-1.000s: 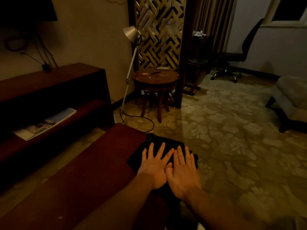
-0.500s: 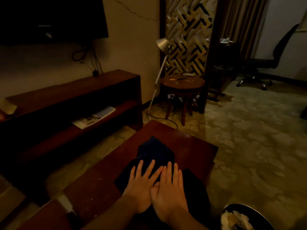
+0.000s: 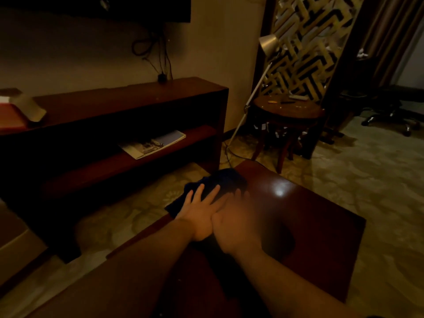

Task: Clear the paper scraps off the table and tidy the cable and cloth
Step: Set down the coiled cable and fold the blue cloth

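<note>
Pressing on the dark cloth (image 3: 226,180), we have both hands flat and side by side, touching along their inner edges. Our left hand (image 3: 202,216) lies on the cloth with its fingers straight and spread, gripping nothing. Our right hand (image 3: 238,228) is blurred, yet its fingers also look straight, their tips reaching the cloth's near right part; it too clasps nothing. The cloth is bunched at the far left corner of the counter (image 3: 298,216), and one dark fold hangs over the counter's left edge, just past our left hand. The counter is dark red wood, glossy, with a small bright glint on its top to the right of the cloth.

Left of the counter, across a strip of patterned carpet (image 3: 137,214), stands a long low shelf unit (image 3: 128,97) of similar dark wood. A magazine (image 3: 152,143) lies flat on its lower shelf. Above the unit a dark screen (image 3: 96,8) hangs on the wall, and loose wall cables (image 3: 158,51) dangle below it down to the unit's top. Beyond the counter's far corner a floor lamp (image 3: 267,43) leans with its metal shade tilted, and its cord (image 3: 229,152) trails on the floor. Just beside the lamp is a round wooden stand (image 3: 289,110) with a few small items on top, too small to tell. Behind it rises a lattice screen (image 3: 305,37), and an office chair (image 3: 387,111) sits well apart at the far right.
</note>
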Demonstrator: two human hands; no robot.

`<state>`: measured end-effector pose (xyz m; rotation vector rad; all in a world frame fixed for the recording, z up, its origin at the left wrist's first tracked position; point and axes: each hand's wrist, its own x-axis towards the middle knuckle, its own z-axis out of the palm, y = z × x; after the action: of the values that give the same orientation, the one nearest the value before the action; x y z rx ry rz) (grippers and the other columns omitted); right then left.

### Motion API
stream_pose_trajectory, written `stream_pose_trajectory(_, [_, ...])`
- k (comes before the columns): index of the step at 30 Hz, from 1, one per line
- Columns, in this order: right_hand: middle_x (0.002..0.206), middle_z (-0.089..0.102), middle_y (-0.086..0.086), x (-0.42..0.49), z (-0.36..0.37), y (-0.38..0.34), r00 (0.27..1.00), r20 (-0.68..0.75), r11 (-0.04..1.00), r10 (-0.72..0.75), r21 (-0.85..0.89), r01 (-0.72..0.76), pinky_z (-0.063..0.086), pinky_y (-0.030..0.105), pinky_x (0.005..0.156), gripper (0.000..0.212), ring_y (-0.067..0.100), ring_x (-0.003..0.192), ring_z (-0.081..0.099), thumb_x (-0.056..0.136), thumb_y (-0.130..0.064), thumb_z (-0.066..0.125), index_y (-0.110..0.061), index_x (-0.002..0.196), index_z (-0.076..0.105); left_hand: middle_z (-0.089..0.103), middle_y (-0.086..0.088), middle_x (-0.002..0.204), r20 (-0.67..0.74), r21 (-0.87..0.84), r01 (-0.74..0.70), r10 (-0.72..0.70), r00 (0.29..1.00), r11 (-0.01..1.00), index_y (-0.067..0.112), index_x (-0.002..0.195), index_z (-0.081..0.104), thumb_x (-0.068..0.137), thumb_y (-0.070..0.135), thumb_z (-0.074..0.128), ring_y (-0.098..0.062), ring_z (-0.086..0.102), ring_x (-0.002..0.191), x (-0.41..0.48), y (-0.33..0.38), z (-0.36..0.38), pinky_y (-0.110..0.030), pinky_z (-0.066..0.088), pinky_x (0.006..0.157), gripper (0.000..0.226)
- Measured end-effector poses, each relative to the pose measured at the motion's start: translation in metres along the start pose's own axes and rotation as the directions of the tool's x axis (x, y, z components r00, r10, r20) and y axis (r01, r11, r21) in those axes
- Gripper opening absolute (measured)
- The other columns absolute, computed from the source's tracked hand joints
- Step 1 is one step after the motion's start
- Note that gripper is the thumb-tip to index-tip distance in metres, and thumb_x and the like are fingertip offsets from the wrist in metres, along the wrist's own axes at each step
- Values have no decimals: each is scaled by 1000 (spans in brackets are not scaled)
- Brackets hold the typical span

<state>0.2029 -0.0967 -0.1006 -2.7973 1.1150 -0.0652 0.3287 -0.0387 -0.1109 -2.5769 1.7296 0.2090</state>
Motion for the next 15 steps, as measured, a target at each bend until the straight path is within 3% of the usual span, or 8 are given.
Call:
stream_pose_trajectory(3, [167,-15,9,15,4,-10,996,16,995,-86,-44,86,-9,46,125,77,27,152,-23,95,-54,4,-14,160,-5,-26,15,163,20,-56,90,-89,996,994,54,150,-19,102,61,11,-33,-18,152,-4,-17,2,-57,-3,122,58])
stream_pose_trajectory(9, [167,-17,3,-16,6,-31,961,62,962,-271,-19,272,-8,43,125,76,20,150,-27,94,-55,2,-16,160,-6,-27,12,163,14,-91,204,-203,979,975,50,151,-21,102,60,8,-34,-13,153,-65,-26,9,-54,4,123,58])
stream_pose_trajectory(15, [167,-18,3,-91,9,-58,913,78,916,-400,1,401,-7,44,125,76,19,150,-27,95,-54,0,-15,159,-7,-29,6,162,-61,-10,338,-338,939,941,43,145,-30,98,59,2,-38,-17,151,-163,-11,24,-52,-4,123,60])
